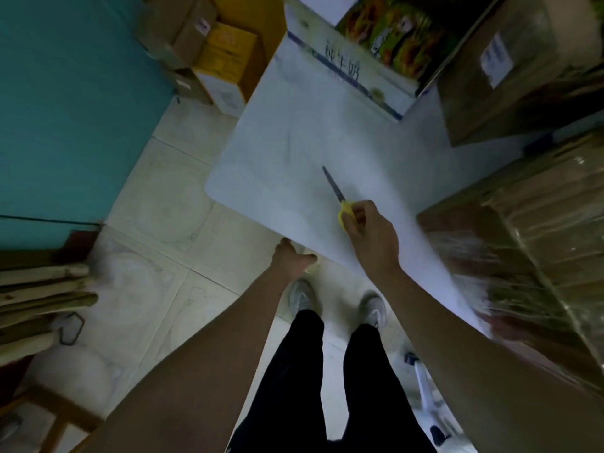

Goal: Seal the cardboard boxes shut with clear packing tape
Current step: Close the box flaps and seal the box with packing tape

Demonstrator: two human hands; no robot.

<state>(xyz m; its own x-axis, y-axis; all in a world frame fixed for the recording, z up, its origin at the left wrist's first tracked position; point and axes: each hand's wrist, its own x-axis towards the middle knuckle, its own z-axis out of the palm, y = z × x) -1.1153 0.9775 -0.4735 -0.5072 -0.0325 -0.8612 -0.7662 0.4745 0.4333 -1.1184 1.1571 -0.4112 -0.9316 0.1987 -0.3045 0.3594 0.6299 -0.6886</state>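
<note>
My right hand [369,230] holds a pair of yellow-handled scissors [338,199] by the handle, with the blades pointing away over the white table [294,152]. My left hand [291,258] grips the table's near edge, thumb on top. A brown cardboard box [536,230] with glossy clear tape across its top sits at the right end of the table. Another brown box [500,70] with a white label stands at the far right. No tape roll is visible.
An open white box [353,73] holding colourful packets sits at the table's far side. Yellow and brown boxes [222,57] lie on the tiled floor by a teal wall [72,103]. Wooden pieces [39,295] are stacked at the left. My legs and shoes stand below the table edge.
</note>
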